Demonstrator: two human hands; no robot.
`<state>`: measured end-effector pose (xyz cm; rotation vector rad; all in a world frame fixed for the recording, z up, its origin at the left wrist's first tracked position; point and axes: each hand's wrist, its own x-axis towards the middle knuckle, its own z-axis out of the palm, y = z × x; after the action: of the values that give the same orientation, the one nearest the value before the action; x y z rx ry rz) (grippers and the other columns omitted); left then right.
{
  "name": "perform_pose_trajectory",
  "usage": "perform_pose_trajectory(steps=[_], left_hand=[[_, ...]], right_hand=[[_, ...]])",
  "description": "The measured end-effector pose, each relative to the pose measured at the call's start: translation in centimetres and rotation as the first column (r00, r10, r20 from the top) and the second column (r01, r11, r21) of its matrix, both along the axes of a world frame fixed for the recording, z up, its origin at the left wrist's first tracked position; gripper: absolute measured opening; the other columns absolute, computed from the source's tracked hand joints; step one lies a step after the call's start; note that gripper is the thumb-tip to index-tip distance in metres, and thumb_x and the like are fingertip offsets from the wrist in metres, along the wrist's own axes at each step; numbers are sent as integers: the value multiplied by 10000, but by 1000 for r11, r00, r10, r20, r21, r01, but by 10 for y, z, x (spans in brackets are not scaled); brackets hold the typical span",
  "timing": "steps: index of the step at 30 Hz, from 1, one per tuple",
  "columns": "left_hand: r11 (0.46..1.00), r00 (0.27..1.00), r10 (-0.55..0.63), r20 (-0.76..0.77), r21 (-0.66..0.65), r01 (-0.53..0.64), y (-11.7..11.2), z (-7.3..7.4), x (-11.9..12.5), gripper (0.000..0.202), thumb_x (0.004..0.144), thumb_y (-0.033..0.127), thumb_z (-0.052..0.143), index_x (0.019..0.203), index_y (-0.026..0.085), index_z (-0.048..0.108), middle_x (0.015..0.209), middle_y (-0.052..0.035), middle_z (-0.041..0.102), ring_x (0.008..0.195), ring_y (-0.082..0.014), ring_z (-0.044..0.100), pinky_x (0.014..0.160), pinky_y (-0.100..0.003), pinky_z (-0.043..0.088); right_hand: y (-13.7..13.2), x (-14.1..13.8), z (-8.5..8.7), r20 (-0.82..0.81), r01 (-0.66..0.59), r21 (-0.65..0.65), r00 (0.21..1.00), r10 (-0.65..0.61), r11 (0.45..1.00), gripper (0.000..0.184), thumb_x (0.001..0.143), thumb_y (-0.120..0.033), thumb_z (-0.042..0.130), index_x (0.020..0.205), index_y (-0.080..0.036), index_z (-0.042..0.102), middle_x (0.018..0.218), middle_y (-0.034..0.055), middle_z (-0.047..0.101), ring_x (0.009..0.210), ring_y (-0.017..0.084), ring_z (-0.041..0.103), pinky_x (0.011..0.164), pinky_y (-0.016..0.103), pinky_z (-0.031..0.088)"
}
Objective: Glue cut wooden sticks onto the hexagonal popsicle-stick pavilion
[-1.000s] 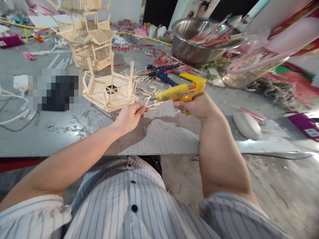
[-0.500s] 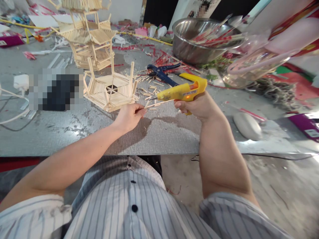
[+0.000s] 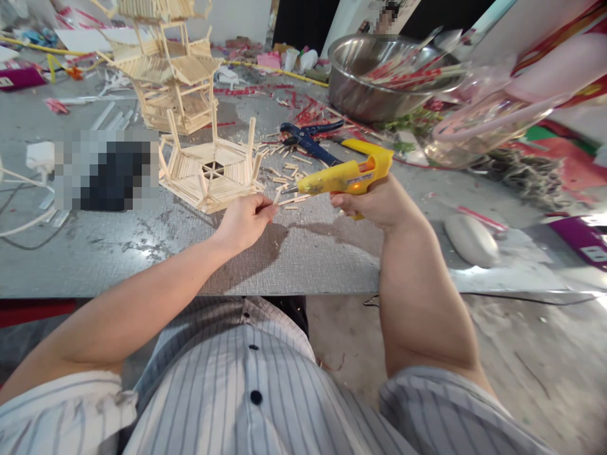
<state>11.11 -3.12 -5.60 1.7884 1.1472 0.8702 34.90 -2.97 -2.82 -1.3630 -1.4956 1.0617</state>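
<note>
At the left edge of the grey desk [image 3: 118, 253] lies a white plug [image 3: 40, 157] with its cable. Toward the far left corner stands a tall stick tower [image 3: 165, 69], and in front of it, nearer the middle, sits a hexagonal stick platform [image 3: 211, 167] with posts pointing up. Just in front of that platform, closer to the near edge, the left hand [image 3: 244, 221] is closed in a pinch, thumb against fingertips, on a short wooden stick [image 3: 277, 194] held above the desk. The stick's free end is right at the nozzle of a yellow glue gun [image 3: 346, 177]; whether the two touch cannot be told. The right hand [image 3: 374, 202] is wrapped tight around the gun's grip, aiming it leftward over the middle of the desk. Cut stick pieces [image 3: 287, 170] lie scattered beneath the gun, and blue-handled cutters [image 3: 308, 140] lie behind it. Toward the far right corner stands a steel bowl [image 3: 360, 95] holding red and pale sticks, with a clear plastic jar [image 3: 478, 120] on its side just beside it. Near the right end of the near edge rests a pale oval stone [image 3: 472, 239], and a purple box [image 3: 581, 237] lies at the right edge.
</note>
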Motion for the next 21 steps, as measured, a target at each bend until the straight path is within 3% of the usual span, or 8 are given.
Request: perform_pose_trajectory(steps=[9,21], left_hand=[[997,996,-56,63,-51,59,1,-3,3,215,924,166,458,777,130,612,592,27,546,455,-63,424,518,-209,336],[976,986,-65,155,-197,96,0,1,6,240,955,94,412,790,133,581,594,44,516,393,-35,391,436,-191,288]], right_hand=[[4,4,-5,14,-6,35,1000,5,999,380,488,-377,853,642,-171,574,442,-63,500,355,49,383,310,193,293],[1,0,-2,-31,4,47,1000,-3,999,356,469,-356,872,611,-197,586,458,-60,503,357,49,376,303,203,270]])
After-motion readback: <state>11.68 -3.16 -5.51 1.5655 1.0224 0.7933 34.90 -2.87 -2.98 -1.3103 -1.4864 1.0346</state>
